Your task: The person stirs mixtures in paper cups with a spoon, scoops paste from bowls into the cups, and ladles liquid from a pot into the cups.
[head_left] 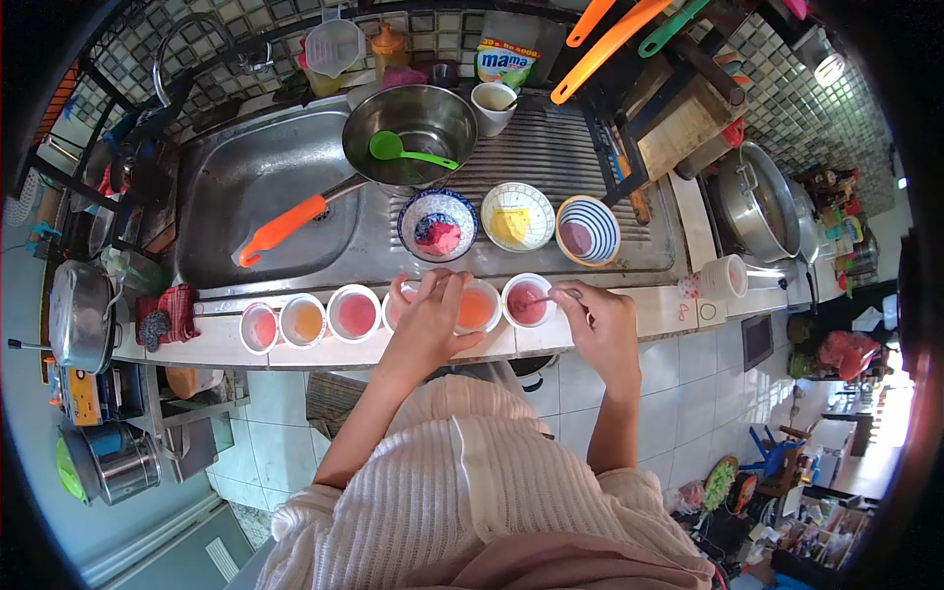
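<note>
Along the counter edge stands a row of several small white cups with pink, red and orange contents. My right hand [602, 329] pinches a thin spoon [553, 297] whose end is in the rightmost cup of pink liquid [526, 301]. Between a partly covered cup and the cup of orange liquid [476, 308] is my left hand [429, 317], its fingers bent downward; whether it holds anything is hidden. Behind the row are a blue-patterned bowl with pink stuff [438, 228], a white bowl with yellow powder [513, 218] and a striped bowl with purple stuff [588, 232].
A steel pot [410, 128] with a green ladle [413, 149] sits by the sink [265, 187]; its orange handle [285, 228] reaches left. A white mug [494, 108] stands right of it. Stacked cups [725, 277] are at the right, a red cloth [177, 303] at the left.
</note>
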Available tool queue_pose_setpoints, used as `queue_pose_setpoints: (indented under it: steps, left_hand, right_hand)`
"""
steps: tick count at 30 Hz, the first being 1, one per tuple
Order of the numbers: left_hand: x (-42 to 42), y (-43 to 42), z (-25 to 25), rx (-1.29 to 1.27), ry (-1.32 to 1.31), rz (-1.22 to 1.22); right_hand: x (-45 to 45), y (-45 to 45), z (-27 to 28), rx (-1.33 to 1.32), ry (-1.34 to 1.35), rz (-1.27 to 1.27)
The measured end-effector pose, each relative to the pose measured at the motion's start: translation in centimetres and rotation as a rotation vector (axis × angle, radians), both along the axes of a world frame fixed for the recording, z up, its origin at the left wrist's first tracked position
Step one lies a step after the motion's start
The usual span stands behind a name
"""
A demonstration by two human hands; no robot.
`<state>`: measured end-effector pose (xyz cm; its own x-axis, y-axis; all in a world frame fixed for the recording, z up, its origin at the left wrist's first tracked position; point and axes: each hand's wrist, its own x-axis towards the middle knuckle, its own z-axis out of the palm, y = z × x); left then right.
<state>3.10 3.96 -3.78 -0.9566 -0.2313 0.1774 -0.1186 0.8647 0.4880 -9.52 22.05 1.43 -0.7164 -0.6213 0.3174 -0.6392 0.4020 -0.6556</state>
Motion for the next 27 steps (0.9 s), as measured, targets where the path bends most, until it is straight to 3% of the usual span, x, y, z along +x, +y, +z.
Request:
queue_pose_setpoints:
  steps: [2,6,9,12,14,21,24,27]
  left_hand:
    - [0.01,-0.03,-0.04,0.005,-0.001,-0.001]
    - [0.00,-0.11,-0.22,-0.013,0.007,-0.010]
    - [-0.06,-0.12,-0.25,-0.006,-0.009,-0.004]
    - [-0.04,-0.13,-0.26,-0.030,0.012,-0.006]
    - [-0.06,-0.10,-0.23,-0.021,0.004,-0.009]
    - [-0.04,-0.10,-0.23,-0.026,-0.002,-0.014]
    - [-0.06,-0.15,-0.21,-0.013,-0.009,-0.020]
    - [-0.02,-0.12,-0.30,-0.018,-0.002,-0.013]
  right_hand:
    - [-0.12,0.04,-0.43,0.064,0.104,-0.053]
    - [-0.06,-0.28,-0.09,-0.032,0.034,-0.092]
    - [-0.15,0.03,-0.16,0.059,0.033,0.020]
    - [-0.18,-0.19,0.12,0.053,0.050,-0.101]
    - [-0.05,-0.14,0.29,0.039,-0.011,0.013]
    - [-0.25,-0.01,0.06,-0.027,0.036,-0.047]
    - [-0.21,0.18,0.17,0.066,0.007,0.091]
    - [-0.27,0.09,0.31,0.033,0.025,-0.058]
